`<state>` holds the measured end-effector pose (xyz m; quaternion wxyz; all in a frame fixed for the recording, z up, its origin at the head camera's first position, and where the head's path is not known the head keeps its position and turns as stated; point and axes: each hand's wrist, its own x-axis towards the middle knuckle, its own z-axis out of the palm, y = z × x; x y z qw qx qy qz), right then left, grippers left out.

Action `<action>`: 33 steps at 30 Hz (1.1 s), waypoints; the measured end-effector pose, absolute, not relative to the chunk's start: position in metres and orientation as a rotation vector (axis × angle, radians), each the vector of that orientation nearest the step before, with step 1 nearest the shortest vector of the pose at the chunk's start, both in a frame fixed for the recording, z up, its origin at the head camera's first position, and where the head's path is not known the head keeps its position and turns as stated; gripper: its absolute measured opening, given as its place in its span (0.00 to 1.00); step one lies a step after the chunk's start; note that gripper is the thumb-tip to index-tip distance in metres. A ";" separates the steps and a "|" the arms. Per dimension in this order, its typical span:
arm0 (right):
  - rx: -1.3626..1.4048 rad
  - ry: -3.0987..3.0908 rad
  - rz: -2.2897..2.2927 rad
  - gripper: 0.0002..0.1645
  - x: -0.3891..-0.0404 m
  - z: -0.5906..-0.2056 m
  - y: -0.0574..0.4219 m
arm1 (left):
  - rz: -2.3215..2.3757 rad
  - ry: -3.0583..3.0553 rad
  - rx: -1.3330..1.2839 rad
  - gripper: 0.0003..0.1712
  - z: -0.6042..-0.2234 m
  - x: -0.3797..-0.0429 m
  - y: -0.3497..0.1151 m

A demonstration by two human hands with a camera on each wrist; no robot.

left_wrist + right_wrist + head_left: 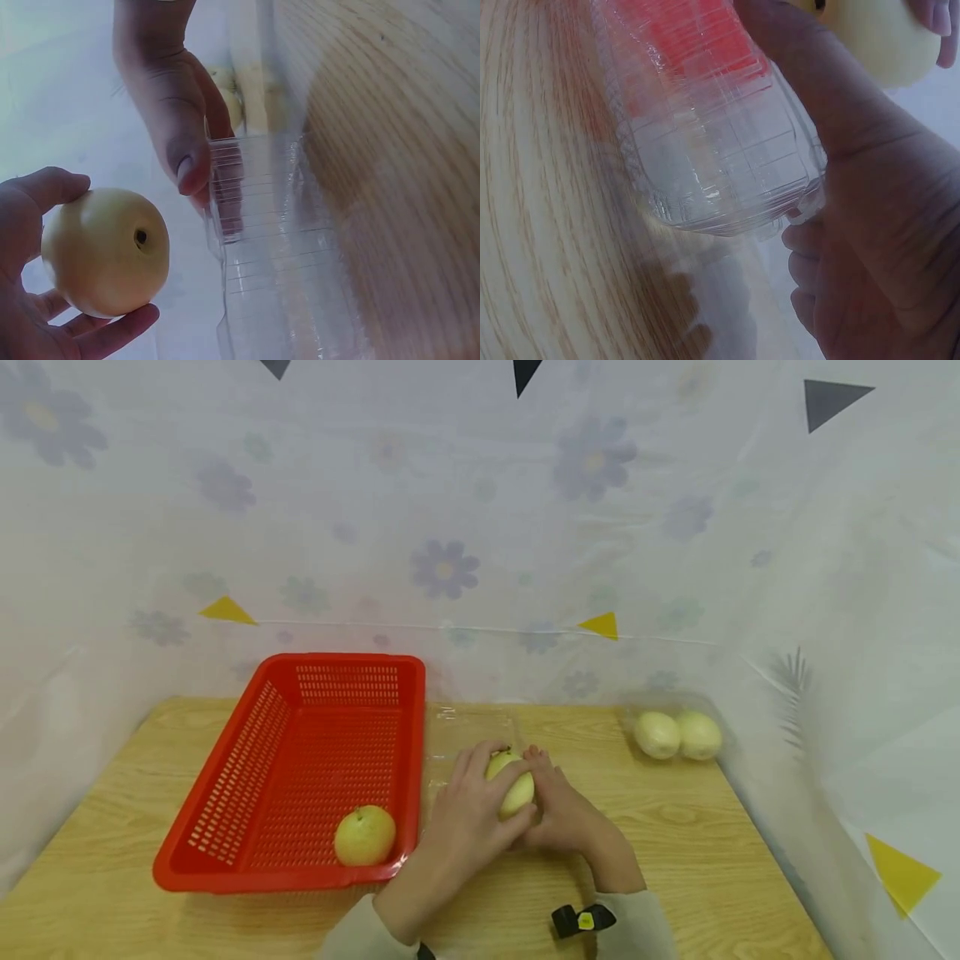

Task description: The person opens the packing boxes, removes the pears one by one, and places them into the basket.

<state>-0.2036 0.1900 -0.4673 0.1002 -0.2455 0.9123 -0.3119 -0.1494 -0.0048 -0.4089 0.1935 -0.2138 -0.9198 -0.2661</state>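
Observation:
A round pale-yellow pear [513, 789] is gripped by my left hand [459, 827], thumb on one side and fingers on the other. In the left wrist view the pear [109, 251] is held beside a clear plastic box [277, 277], apart from it. My right hand [564, 817] pinches the edge of that box [712, 150], thumb above and fingers underneath. From the head view the box [472, 724] is partly hidden behind both hands. Another yellow pear [365, 836] lies in the near right corner of a red plastic basket [417, 735].
At the back right of the wooden table [675, 827], two pale pears [658, 735] sit in a clear container. A floral cloth [480, 527] hangs behind the table and along its right side. The basket's raised rim stands just left of my left hand.

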 end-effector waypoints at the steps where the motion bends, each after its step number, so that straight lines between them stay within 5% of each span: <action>1: -0.736 2.696 -0.928 0.74 -0.204 -0.467 0.190 | -0.747 -2.579 -0.602 0.27 -0.407 -0.148 -0.006; 6: -0.757 2.691 -0.933 0.70 -0.204 -0.468 0.191 | -0.719 -2.588 -0.612 0.27 -0.401 -0.145 -0.013; 14: -0.671 2.692 -0.896 0.85 -0.203 -0.468 0.189 | -0.702 -2.546 -0.606 0.26 -0.398 -0.142 -0.027; 33: -0.671 2.689 -0.906 0.83 -0.203 -0.470 0.190 | -0.718 -2.468 -0.515 0.23 -0.393 -0.135 -0.058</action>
